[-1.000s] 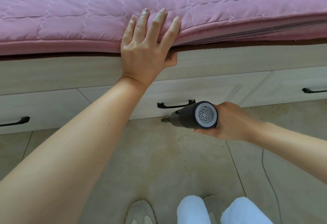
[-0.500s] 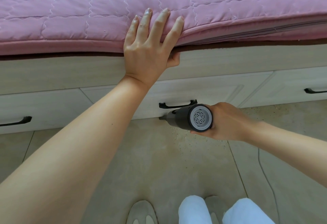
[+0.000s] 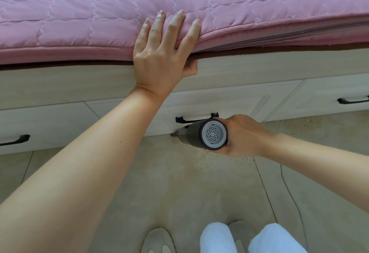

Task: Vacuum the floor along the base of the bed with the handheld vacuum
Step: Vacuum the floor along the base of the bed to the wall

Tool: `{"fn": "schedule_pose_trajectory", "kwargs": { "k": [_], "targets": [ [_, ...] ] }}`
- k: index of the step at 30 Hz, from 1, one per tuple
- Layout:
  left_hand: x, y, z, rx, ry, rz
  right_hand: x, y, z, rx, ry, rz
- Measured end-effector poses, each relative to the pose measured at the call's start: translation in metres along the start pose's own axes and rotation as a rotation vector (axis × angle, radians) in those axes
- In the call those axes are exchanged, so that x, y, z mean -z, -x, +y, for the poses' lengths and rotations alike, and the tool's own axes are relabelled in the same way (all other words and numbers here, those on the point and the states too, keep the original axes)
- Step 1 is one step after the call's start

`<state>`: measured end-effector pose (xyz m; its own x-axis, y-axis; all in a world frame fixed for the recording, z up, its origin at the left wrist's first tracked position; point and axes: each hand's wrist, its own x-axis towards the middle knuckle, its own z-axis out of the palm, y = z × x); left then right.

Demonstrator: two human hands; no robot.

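Observation:
My right hand (image 3: pixel 246 136) grips a dark handheld vacuum (image 3: pixel 192 134) with a grey vented rear cap facing me. Its nozzle points left and touches the floor where the tiles meet the bed's pale wooden base (image 3: pixel 249 68), just below a black drawer handle (image 3: pixel 196 118). Fine dark crumbs (image 3: pixel 217 162) speckle the tile below and right of the vacuum. My left hand (image 3: pixel 161 58) rests flat on the edge of the pink quilted mattress cover (image 3: pixel 89 16), fingers straight, thumb down against the bed frame.
The bed base has drawers with further black handles at the left (image 3: pixel 15 140) and right (image 3: pixel 352 100). A thin cord (image 3: pixel 289 192) runs over the beige tiles at the right. My white trouser legs (image 3: pixel 217 238) and grey slippers (image 3: pixel 157 240) are at the bottom.
The vacuum and my right hand have slid a little to the left along the bed base. My left hand stays on the mattress edge.

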<state>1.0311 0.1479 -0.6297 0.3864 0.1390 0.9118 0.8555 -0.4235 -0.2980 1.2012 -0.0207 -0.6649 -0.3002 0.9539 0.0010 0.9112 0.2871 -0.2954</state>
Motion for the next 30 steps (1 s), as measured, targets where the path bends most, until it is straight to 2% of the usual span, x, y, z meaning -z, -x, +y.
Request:
{"fn": "schedule_pose_trajectory", "kwargs": {
  "k": [13,21,30],
  "targets": [
    [0.001,-0.001,0.001,0.005,0.012,0.014,0.027,0.016,0.025,-0.139,0.050,-0.073],
    [0.000,-0.001,0.002,0.013,0.007,0.013,0.028,0.019,0.028,-0.208,-0.040,-0.099],
    [0.000,-0.001,0.002,0.013,0.019,0.009,0.033,0.021,0.029,-0.171,-0.082,-0.101]
  ]
}}
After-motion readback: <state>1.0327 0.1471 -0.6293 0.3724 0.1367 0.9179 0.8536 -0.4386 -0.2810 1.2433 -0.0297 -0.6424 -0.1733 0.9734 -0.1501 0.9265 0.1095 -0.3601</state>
